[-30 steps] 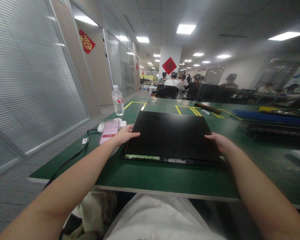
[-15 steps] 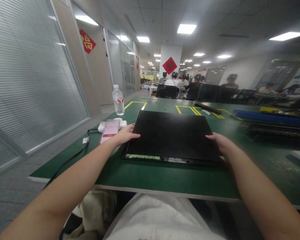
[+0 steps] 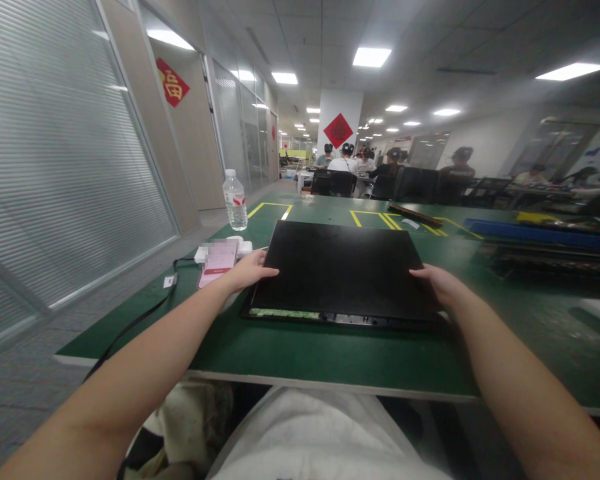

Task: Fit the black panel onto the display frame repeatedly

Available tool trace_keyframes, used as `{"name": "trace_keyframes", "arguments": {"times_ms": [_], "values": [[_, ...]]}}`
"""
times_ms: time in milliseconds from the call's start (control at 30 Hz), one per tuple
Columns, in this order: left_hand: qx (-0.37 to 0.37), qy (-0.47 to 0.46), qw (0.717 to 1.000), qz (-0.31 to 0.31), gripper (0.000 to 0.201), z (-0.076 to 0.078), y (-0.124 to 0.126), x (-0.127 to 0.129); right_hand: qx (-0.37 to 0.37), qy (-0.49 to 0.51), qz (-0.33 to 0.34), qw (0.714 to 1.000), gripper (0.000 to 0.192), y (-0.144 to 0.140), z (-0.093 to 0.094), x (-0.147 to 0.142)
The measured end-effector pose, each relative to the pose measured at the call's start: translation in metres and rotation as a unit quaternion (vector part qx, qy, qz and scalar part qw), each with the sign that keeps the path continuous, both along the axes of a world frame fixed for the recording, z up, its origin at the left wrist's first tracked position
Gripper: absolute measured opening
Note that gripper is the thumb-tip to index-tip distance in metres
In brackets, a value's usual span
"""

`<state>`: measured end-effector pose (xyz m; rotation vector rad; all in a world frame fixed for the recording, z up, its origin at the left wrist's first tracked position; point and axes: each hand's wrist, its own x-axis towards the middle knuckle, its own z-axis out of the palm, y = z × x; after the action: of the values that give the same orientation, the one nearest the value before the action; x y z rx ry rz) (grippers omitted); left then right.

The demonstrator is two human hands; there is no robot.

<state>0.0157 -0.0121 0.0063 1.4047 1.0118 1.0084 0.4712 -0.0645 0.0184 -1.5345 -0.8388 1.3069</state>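
Observation:
A flat black display panel [image 3: 340, 267] lies on the green table [image 3: 300, 353] in front of me, its near edge showing a strip of green circuit board. My left hand [image 3: 250, 268] grips the panel's left edge, thumb on top. My right hand [image 3: 437, 281] grips the right edge the same way. Both arms reach forward over the table's front edge.
A pink phone [image 3: 217, 262] and a white power strip [image 3: 205, 253] with a black cable lie left of the panel. A water bottle [image 3: 235, 201] stands behind them. Dark and blue trays [image 3: 540, 235] line the right side. People sit at desks far back.
Nothing has visibly changed; both hands stay on the panel's edges and the panel lies in the same place.

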Motion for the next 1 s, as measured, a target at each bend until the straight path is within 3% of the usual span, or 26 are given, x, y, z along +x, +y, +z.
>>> {"name": "trace_keyframes", "arguments": {"times_ms": [1000], "values": [[-0.005,0.008,1.000,-0.002,0.057,0.0024,-0.0024,0.0013,-0.008,-0.019,-0.010,1.000,0.026,0.0016,-0.0014,-0.0005]]}}
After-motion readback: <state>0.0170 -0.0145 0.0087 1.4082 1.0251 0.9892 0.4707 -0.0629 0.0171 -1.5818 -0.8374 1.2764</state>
